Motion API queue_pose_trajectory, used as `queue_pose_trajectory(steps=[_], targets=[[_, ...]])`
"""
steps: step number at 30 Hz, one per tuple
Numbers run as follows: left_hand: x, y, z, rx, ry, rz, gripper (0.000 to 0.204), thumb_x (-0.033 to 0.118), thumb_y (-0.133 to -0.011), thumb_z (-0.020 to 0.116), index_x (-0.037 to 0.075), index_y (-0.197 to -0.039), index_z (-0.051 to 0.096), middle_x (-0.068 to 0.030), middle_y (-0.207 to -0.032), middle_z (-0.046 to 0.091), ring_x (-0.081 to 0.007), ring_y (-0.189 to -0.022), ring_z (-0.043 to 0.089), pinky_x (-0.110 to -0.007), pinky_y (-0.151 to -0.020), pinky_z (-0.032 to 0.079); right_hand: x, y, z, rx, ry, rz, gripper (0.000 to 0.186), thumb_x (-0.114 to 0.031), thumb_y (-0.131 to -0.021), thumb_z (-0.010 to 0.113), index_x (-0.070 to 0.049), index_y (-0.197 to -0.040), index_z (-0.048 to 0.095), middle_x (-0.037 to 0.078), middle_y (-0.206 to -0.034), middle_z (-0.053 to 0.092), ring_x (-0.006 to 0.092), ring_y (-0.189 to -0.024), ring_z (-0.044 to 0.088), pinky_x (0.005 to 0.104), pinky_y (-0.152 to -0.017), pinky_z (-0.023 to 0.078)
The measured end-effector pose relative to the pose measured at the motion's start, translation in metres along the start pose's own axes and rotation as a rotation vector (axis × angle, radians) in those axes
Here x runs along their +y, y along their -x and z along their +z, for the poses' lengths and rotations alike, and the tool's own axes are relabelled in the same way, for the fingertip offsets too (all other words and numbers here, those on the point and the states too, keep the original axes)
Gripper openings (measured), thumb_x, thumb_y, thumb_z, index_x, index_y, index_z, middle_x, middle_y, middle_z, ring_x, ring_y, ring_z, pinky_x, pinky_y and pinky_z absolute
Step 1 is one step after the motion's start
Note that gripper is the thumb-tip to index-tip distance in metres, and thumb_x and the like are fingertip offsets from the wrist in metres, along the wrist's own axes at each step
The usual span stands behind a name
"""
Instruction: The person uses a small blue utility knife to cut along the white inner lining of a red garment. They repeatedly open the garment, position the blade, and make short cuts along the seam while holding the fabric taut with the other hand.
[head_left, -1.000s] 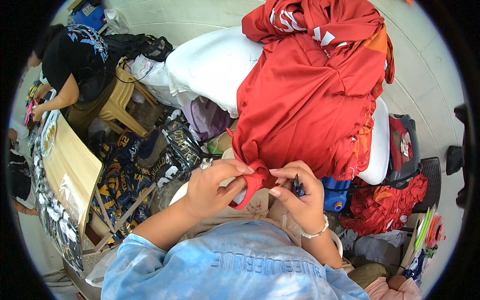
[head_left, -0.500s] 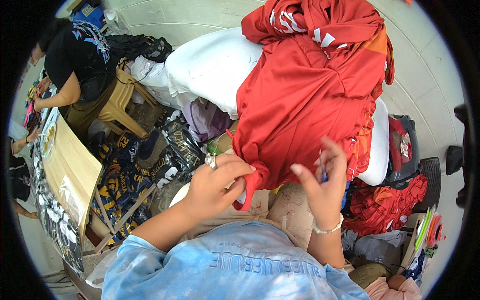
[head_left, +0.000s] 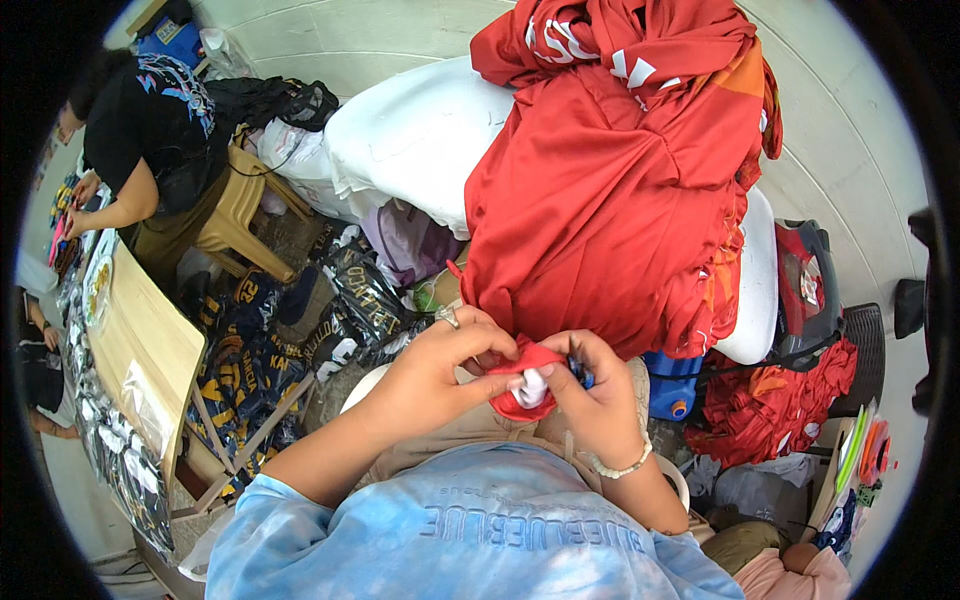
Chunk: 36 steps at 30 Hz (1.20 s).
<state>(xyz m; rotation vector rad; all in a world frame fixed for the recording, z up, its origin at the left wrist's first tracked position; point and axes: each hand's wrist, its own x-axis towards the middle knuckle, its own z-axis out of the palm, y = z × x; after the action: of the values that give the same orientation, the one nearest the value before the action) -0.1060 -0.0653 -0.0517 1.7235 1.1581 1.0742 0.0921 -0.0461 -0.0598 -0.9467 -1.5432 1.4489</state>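
Observation:
A large pile of glossy red garments (head_left: 590, 200) with white lettering and orange parts hangs toward my lap. One red edge of it, folded open with white material (head_left: 530, 388) inside, sits between my hands. My left hand (head_left: 455, 362), with a ring on it, pinches the left side of this edge. On the other side, my right hand (head_left: 600, 392), with a beaded bracelet at the wrist, grips the same edge with thumb and fingers. A small dark-blue tool (head_left: 580, 373) pokes out among the right fingers; its kind is mostly hidden.
The pile rests on a white padded board (head_left: 410, 130). At left, a person in black (head_left: 160, 120) works near a tan plastic chair (head_left: 235, 215) and a wooden board (head_left: 140, 330). Dark bagged garments (head_left: 250, 350) cover the floor. More red garments (head_left: 775, 410) lie at right.
My right hand has come down and left from beside the cloth and now grips it. The red edge is spread wider, showing more white. My left hand has shifted slightly right.

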Motion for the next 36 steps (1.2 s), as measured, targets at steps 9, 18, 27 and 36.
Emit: queue_pose_trajectory(steps=[9,18,27,36], targets=[[-0.003,0.003,-0.004,-0.018,0.850,-0.361,0.018,0.019,-0.093,0.057,0.003,-0.100,0.064,-0.0071,-0.098,0.066,-0.0185,-0.087,0.063,-0.032,-0.077,0.051,-0.006,-0.003,-0.006,0.013,0.532,-0.127,0.031,0.002,-0.073,0.066,-0.002,-0.102,0.057,0.010,-0.085,0.057,0.0170,-0.078,0.057,0.0277,-0.069,0.046],[-0.002,0.002,0.014,-0.044,1.352,-0.573,0.027,0.023,-0.097,0.050,0.002,-0.110,0.061,-0.0065,-0.103,0.067,-0.0138,-0.090,0.065,-0.031,-0.077,0.055,0.040,-0.010,0.002,-0.022,0.090,0.048,0.026,0.004,-0.081,0.061,0.000,-0.105,0.053,0.002,-0.084,0.056,0.0081,-0.079,0.053,0.0231,-0.069,0.044],[0.008,-0.004,0.018,0.097,1.207,-0.453,0.031,0.022,-0.097,0.050,0.000,-0.117,0.059,-0.0075,-0.109,0.065,-0.0159,-0.100,0.062,-0.032,-0.088,0.051,0.009,0.004,-0.006,0.220,0.037,-0.163,0.022,-0.005,-0.081,0.071,-0.002,-0.096,0.055,-0.002,-0.075,0.048,0.0050,-0.065,0.043,0.0204,-0.059,0.037],[0.003,-0.008,0.019,0.167,1.239,-0.445,0.028,0.018,-0.096,0.052,0.000,-0.116,0.059,-0.0092,-0.107,0.066,-0.0173,-0.100,0.062,-0.035,-0.088,0.049,0.007,0.005,-0.006,-0.019,0.141,-0.012,0.018,-0.009,-0.083,0.070,-0.002,-0.079,0.054,0.000,-0.068,0.051,0.0062,-0.058,0.045,0.0227,-0.051,0.036]])
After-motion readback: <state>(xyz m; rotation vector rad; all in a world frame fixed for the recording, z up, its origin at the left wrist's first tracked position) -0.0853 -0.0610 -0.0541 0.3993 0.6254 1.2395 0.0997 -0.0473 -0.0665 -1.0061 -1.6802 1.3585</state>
